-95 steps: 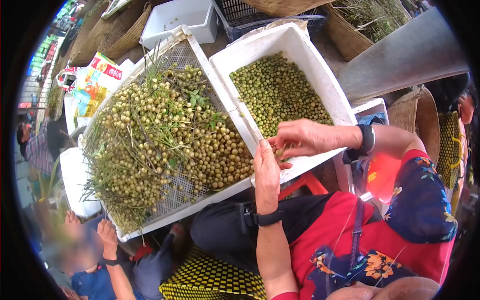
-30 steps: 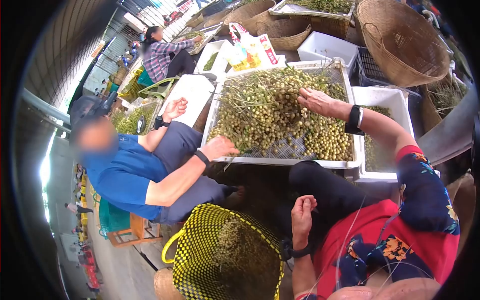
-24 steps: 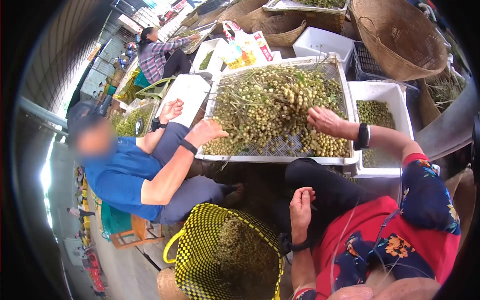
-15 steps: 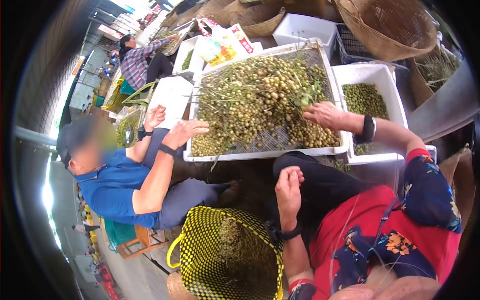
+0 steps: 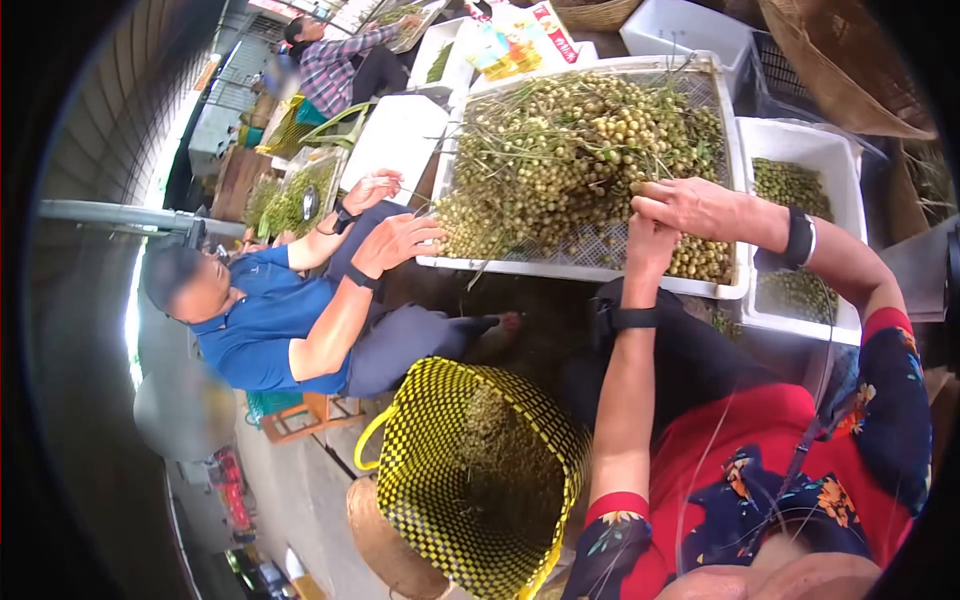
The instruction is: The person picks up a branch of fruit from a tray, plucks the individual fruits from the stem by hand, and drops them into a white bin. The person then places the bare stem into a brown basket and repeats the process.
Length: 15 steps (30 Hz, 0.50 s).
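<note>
Hand grip: left hand [image 5: 652, 250] and right hand [image 5: 698, 208] meet, fingers bent together, right hand over the left fingertips; whether a fruit or stem is pinched between them, cannot tell.
Fruit heap: round, yellow-green fruit [image 5: 590, 140] with stems, lying in the mesh tray [image 5: 540, 271], mostly to the left and far side of the grip; some loose fruit just to its right.
Tray axis: long side runs left to right; fingers sit over the near right part, inside the rim.
Nearer hand: both at the fruit; to the white box [image 5: 846, 195], just right of the tray, the right one is nearer, its wrist beside the gap.
Woven basket: yellow and black [image 5: 430, 500], on the near side, left of the left forearm, apart from it.
Co-worker: two hands [image 5: 400, 243] by the tray's left edge.
Count: own hands two, mesh tray one, white box with green fruit one, woven basket one; fruit too many to count.
</note>
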### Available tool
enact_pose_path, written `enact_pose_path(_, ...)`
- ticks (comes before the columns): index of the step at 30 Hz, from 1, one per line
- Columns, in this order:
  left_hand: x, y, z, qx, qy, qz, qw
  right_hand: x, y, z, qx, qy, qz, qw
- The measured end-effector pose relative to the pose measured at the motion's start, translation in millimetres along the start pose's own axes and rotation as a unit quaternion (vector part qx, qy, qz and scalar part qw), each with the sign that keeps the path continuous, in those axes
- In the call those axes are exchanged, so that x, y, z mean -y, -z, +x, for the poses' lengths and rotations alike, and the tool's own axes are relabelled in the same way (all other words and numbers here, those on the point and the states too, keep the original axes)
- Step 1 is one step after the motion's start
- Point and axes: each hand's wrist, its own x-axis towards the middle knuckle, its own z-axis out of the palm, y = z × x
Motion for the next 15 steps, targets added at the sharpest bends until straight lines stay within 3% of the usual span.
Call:
enact_pose_path(4, 56.4, -21.4, 14.2, -0.026, -0.071, -0.051, 0.996, -10.6, -12.5, -5.2, 0.038, -0.024, 0.014, 0.999)
enact_pose_path(6, 32.7, -23.1, 7.9, 0.012, 0.104, -0.117, 0.988, -11.4, -14.9, -6.9, 0.036, -0.032, 0.008, 0.999)
enact_pose_path(7, 20.5, -20.7, 5.8, 0.045, 0.151, -0.132, 0.979, -9.5, -13.9, -8.4, -0.002, -0.056, 0.041, 0.998)
enact_pose_path(8, 16.8, -16.1, 2.4, 0.056, 0.149, -0.131, 0.979, -8.4, -15.1, -12.2, -0.004, -0.066, 0.036, 0.997)
enact_pose_path(9, 24.1, -16.8, 4.3, 0.066, 0.140, -0.185, 0.970, -11.8, -16.2, -19.1, -0.092, -0.123, 0.083, 0.985)
enact_pose_path(11, 29.3, -22.5, 0.0, 0.081, 0.135, -0.289, 0.944, -18.5, -25.8, -38.7, -0.283, -0.207, 0.151, 0.924)
enact_pose_path(13, 22.2, -17.7, -1.3, 0.097, 0.166, -0.318, 0.928, -29.1, -51.6, -67.2, -0.293, -0.364, 0.274, 0.841)
enact_pose_path(15, 20.2, -15.4, 1.5, 0.107, 0.170, -0.338, 0.919, -41.0, -92.2, -90.5, -0.273, -0.415, 0.446, 0.745)
